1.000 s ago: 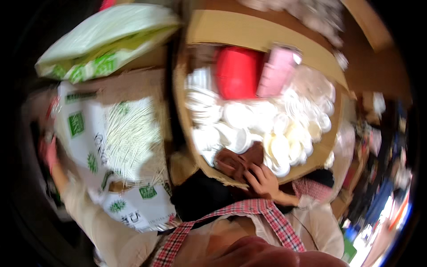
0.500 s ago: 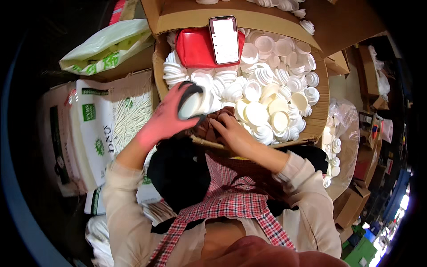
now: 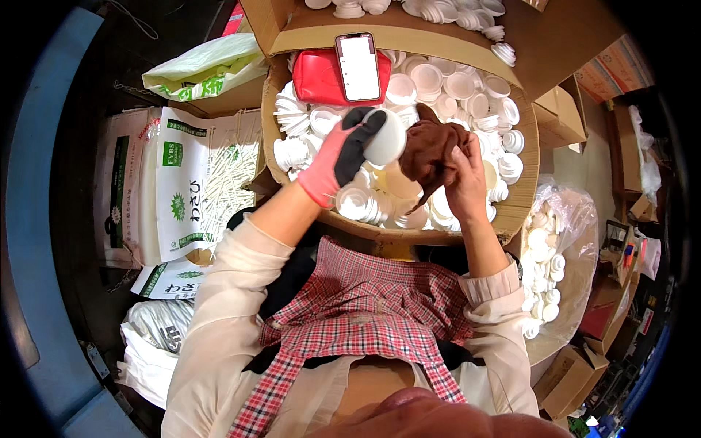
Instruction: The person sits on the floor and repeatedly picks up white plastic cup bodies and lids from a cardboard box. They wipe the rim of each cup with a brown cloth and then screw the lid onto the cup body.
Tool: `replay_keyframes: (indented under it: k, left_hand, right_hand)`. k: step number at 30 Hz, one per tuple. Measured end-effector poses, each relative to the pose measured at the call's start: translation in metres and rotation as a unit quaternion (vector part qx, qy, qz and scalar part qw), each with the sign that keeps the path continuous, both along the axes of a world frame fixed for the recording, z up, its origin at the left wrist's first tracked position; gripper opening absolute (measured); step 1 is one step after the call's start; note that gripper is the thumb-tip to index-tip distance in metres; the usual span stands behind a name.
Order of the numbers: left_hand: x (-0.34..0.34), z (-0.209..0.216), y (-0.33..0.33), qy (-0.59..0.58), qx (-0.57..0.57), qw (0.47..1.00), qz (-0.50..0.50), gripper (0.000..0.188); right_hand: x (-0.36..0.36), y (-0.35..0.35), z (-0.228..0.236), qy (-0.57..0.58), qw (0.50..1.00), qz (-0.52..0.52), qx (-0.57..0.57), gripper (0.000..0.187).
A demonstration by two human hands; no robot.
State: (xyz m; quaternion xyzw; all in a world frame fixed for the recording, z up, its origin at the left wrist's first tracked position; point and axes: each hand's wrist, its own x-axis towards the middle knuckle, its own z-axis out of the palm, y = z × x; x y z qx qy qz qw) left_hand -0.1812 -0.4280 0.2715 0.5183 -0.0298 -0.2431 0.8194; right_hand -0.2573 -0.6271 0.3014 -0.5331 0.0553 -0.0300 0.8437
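White cap [image 3: 387,139]: up off the pile, over the box, approx. mid-chest line of the wearer. Round, pale face showing, slightly tilted. L hand [image 3: 343,157] has it, pink glove w/ dark fingers; grip closed on the cap's edge.

Brown cloth [image 3: 434,150]: just R of cap, bunched, 1 loose tail hanging twd the pile. Bare R hand [image 3: 467,179] pinches it, thumb & fingers closed on the fabric. Cap/cloth contact: can't tell from here, v. close.

Handling, my view: hold cap by the rim so its face stays free; keep L wrist steady & let the cloth side do the moving. Gather that tail, else it may drag on the pieces below. Keep both hands inside the box edge, so a slip drops onto the pile, not the floor. Light pressure; thin plastic prob. flexes.

Below: loose white caps [image 3: 363,204], many nested in stacks, in cardboard box [image 3: 520,204]. Far side: red pouch [image 3: 318,79], phone [image 3: 359,69] lying against it, screen lit.

Further out: L, printed sack [image 3: 179,153] w/ thin white sticks [image 3: 228,182]; R, clear plastic bag [image 3: 577,212], more caps within.
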Motion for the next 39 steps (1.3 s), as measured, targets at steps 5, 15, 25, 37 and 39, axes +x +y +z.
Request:
replay_keyframes:
  k: [5,15,25,37,39]
  left_hand:
    - [-0.019,-0.037,-0.052,-0.069,0.015,0.997,0.020,0.030]
    - [-0.004,-0.030,-0.050,0.052,-0.123,0.991,0.021,0.043]
    - [-0.022,-0.020,-0.035,0.055,-0.167,0.973,-0.149,0.028]
    - [-0.031,-0.026,-0.060,-0.274,0.094,0.948,0.134,0.046]
    - [-0.022,-0.034,-0.067,-0.271,0.095,0.952,0.108,0.045]
  right_hand:
    - [-0.001,0.025,-0.019,-0.075,0.954,-0.030,-0.287,0.040]
    - [0.002,0.023,0.003,-0.274,0.775,0.059,-0.566,0.047]
    - [0.001,0.018,0.008,-0.394,0.643,-0.067,-0.654,0.038]
    - [-0.010,0.025,-0.019,0.042,0.977,0.007,-0.208,0.024]
    - [-0.016,0.015,-0.010,0.123,0.983,0.045,-0.129,0.024]
